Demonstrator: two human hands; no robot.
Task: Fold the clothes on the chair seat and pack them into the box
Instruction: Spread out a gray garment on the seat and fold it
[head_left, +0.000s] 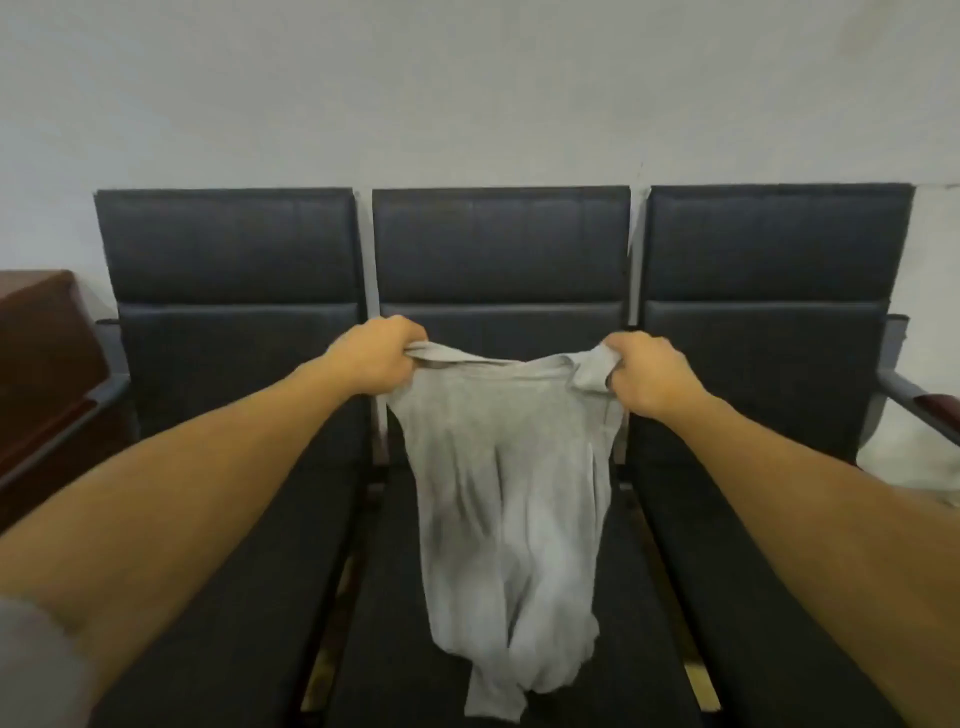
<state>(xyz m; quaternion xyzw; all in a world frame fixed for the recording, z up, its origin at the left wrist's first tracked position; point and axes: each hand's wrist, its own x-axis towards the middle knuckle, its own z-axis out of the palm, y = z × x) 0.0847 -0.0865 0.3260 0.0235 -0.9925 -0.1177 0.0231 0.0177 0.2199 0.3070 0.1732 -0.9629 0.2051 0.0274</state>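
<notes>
A light grey garment (506, 499) hangs in the air over the middle chair seat (395, 623), held up by its top edge. My left hand (376, 356) grips the top left corner and my right hand (647, 376) grips the top right corner, fingers curled round the cloth. The garment's lower end, with a sleeve or leg trailing, touches the seat near the front. No box is in view.
Three dark padded chairs stand in a row against a pale wall: left chair (228, 270), middle, right chair (769, 270). A brown wooden piece of furniture (36, 353) is at the far left. An armrest (919, 400) juts out at the right, with something whitish (914, 462) below it.
</notes>
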